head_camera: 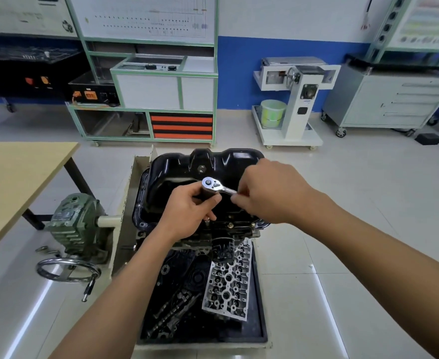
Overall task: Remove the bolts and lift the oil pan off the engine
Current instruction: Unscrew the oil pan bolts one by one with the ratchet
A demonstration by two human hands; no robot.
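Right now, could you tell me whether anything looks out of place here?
Yes: a few small metal parts lie loose on the floor beside the green gearbox, easy to kick away.

carrier: black tray [261, 320], below engine [239, 226] | on it: cylinder head [228, 283], camshafts [171, 314]
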